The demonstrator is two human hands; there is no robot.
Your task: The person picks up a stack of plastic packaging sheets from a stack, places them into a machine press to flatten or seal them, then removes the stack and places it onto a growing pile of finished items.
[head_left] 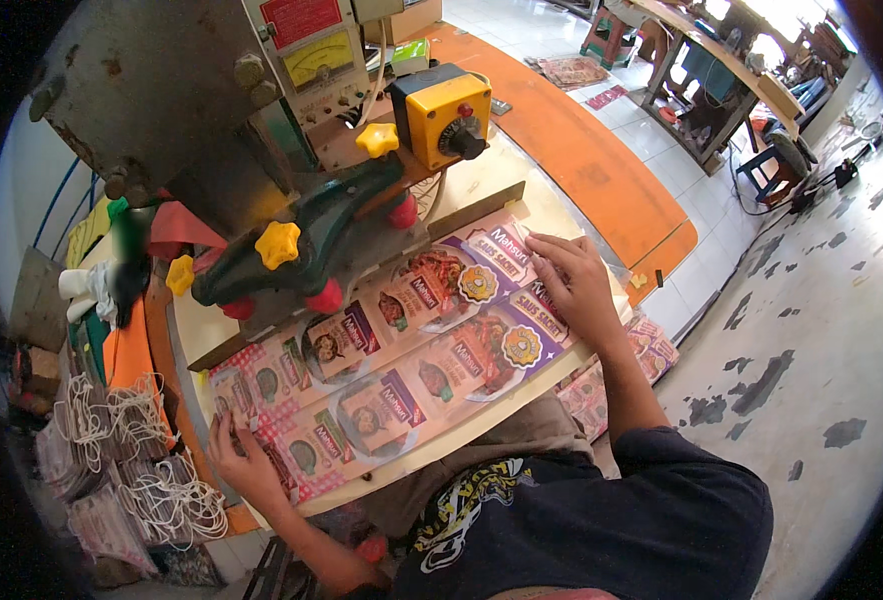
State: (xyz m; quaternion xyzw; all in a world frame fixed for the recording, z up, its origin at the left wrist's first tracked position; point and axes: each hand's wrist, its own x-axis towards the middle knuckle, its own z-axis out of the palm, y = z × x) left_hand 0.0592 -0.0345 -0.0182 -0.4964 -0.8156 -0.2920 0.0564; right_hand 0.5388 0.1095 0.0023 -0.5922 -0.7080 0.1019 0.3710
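While both hands press flat: the printed sachet sheet (401, 340) lies slantwise across the pale surface (491, 190), under the front of the machine.
Left hand (246, 465): open, fingers spread, palm down on the near-left end of the sheet; it clasps nothing.
Right hand (576, 285): open too, fingers laid on the far-right end of the sheet near the surface's edge; nothing is enclosed in its grip.
Sheet: two rows of purple, pink and white packet prints with food pictures and round yellow seals.
Machine: grey metal body (161, 90), green clamp arm (311, 245) with yellow star knobs (277, 243) and red knobs.
Control box (441, 115): yellow, black dial, just behind the sheet.
Left side: bundles of white string loops (151, 470).
Below the surface: more printed sheets (651, 350).
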